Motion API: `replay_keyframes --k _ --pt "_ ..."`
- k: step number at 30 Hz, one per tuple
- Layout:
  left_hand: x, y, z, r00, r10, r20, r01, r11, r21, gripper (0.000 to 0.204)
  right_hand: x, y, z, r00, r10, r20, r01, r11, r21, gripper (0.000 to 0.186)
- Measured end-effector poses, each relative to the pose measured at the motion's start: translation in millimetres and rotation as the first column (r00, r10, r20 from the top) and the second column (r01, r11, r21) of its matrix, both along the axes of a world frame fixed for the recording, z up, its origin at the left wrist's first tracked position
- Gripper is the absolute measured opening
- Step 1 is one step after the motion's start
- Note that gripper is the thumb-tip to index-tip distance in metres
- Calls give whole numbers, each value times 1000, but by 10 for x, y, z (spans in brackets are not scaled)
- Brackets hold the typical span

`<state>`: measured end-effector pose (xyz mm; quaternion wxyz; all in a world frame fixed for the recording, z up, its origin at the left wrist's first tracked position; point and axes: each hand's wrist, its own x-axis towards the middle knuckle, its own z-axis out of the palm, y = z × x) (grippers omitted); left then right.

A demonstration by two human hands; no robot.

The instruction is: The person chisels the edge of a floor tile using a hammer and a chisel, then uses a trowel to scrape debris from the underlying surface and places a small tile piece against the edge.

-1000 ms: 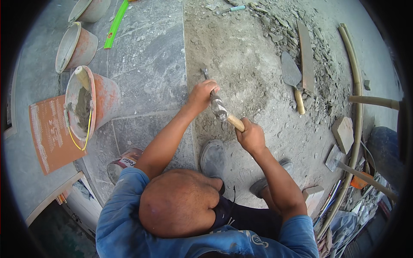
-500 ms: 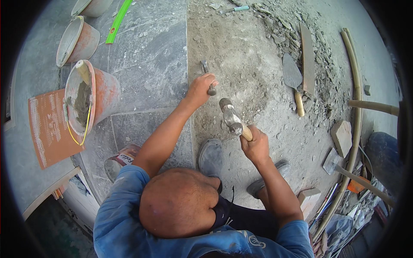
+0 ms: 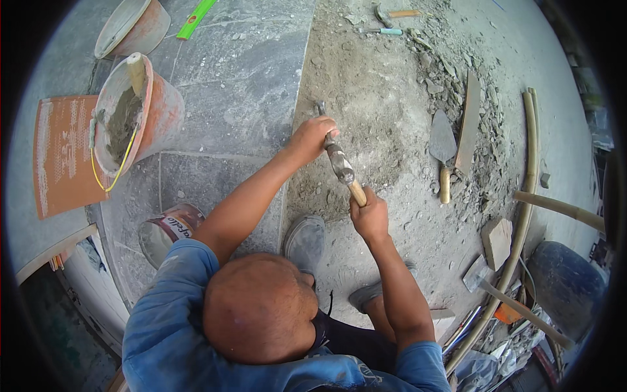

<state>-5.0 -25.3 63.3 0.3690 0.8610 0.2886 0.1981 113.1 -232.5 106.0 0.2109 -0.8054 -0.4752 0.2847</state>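
My left hand (image 3: 311,139) is closed around a steel chisel (image 3: 320,108), whose far end points away from me beside the tile edge. In my right hand (image 3: 369,217) is the wooden handle of a hammer (image 3: 341,164). The hammer's head lies right at the near end of the chisel, by my left fingers; whether the two touch is hard to tell. Under both hands is rough, dusty ground (image 3: 366,140), bordered on the left by grey floor tiles (image 3: 228,111). My fingers hide the chisel's middle.
Left stand a mortar bucket (image 3: 166,114), another bucket (image 3: 147,32), a small tub (image 3: 160,238) and a green level (image 3: 194,19). To the right are a trowel (image 3: 443,140), a wooden strip (image 3: 468,124), rubble (image 3: 490,147), a long pole (image 3: 530,150) and a blue drum (image 3: 565,277).
The hammer has come up and left to the chisel's near end; before, a gap lay between them. The view has shifted, so the buckets and trowel sit elsewhere in the picture.
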Motion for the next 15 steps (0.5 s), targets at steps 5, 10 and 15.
replay_keyframes --k 5,10,15 --pt "-155 -34 -42 1000 -18 -15 19 999 30 16 -119 -120 388 996 77 -43 -59 947 316 14" --pt "-173 4 -102 998 -25 -53 27 999 37 15 -31 -142 185 987 141 -78 -94 896 434 14" --pt "-262 -12 -175 996 -70 -53 75 993 86 8 -69 -16 77 998 63 -13 -61 993 102 16"
